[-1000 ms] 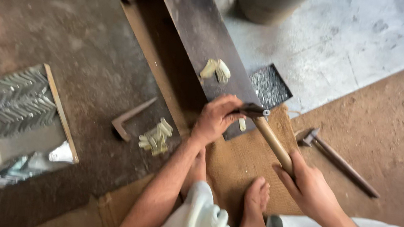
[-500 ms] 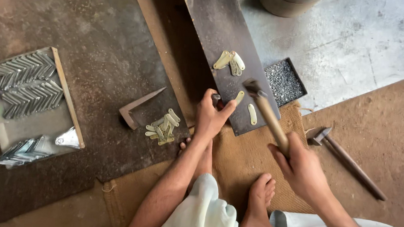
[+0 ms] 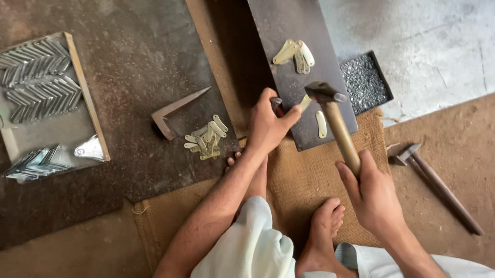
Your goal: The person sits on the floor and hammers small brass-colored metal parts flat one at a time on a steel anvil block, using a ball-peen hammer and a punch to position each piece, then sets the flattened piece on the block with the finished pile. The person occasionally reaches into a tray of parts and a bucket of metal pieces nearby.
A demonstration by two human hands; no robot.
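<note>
My right hand (image 3: 371, 193) grips the wooden handle of a hammer (image 3: 333, 116), whose dark head hovers over a dark metal slab (image 3: 292, 25). My left hand (image 3: 267, 123) pinches a small pale flat piece (image 3: 304, 102) against the slab right under the hammer head. Another pale piece (image 3: 321, 124) lies on the slab beside the handle. A few more pale pieces (image 3: 294, 53) rest farther up the slab. A loose pile of the same pieces (image 3: 206, 138) sits on the floor left of my left hand.
A shallow black tray of tiny metal bits (image 3: 365, 82) adjoins the slab's right side. A second hammer (image 3: 435, 183) lies on the floor at right. A board with rows of shiny metal blades (image 3: 40, 81) is far left. An angled metal bracket (image 3: 173, 112) lies near the pile. My bare feet (image 3: 326, 227) rest on burlap (image 3: 309, 179).
The hammer head has lifted slightly and shifted over the held piece. My left hand stays pinched on the piece at the slab's edge. The view moved a little closer.
</note>
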